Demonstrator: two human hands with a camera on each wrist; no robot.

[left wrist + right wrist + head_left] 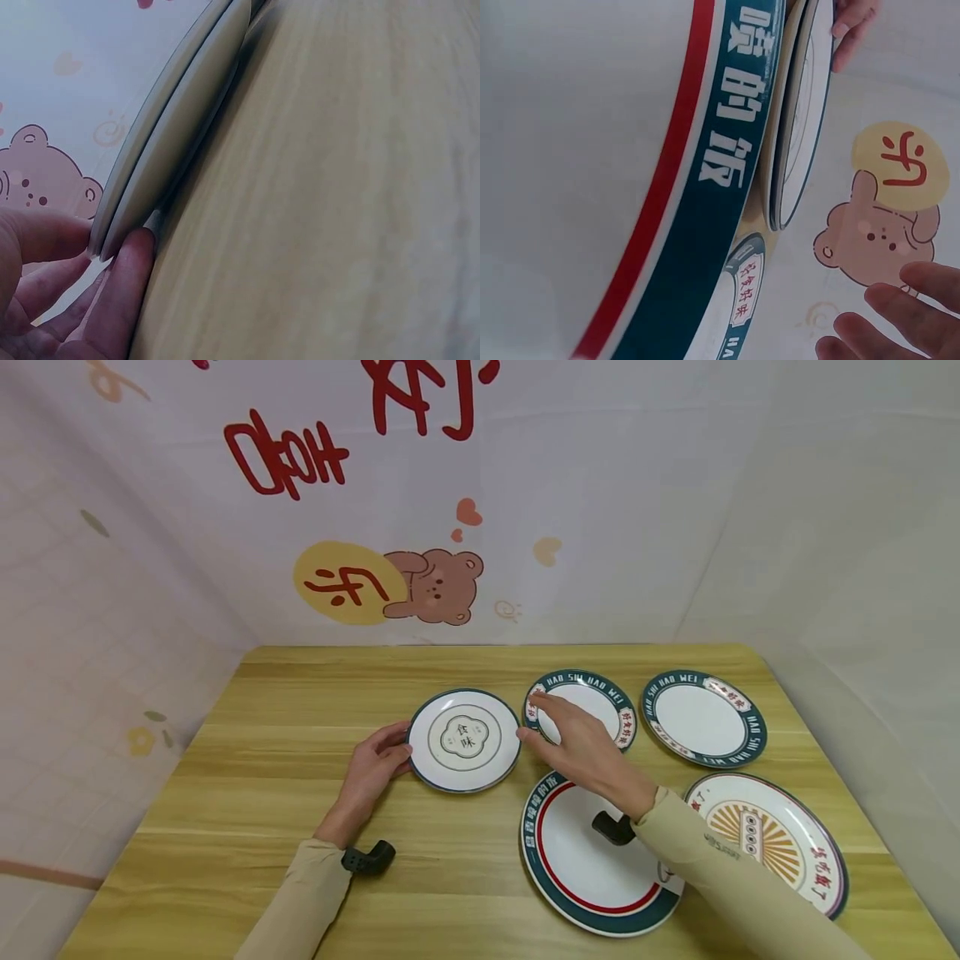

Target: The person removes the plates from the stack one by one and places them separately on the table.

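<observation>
Two small round plates lie stacked on the table. The upper plate [431, 752] is white with a thin dark rim and a printed emblem; the lower plate [176, 142] shows beneath it in the left wrist view. My left hand [378, 764] pinches the stack at its left edge, one finger on the upper rim and another under the lower plate. My right hand [581, 743] is over a small teal-rimmed plate [592, 697], thumb tip overlapping the stack's right rim in the head view. Its fingers [900, 315] are spread loosely and hold nothing.
Beneath my right forearm lies a large plate [577, 852] with a teal and red border. Another teal-rimmed plate [705, 718] sits at the back right, and a sunburst-patterned plate [813, 835] at the right. A printed cloth [600, 527] hangs behind the wooden table [300, 718].
</observation>
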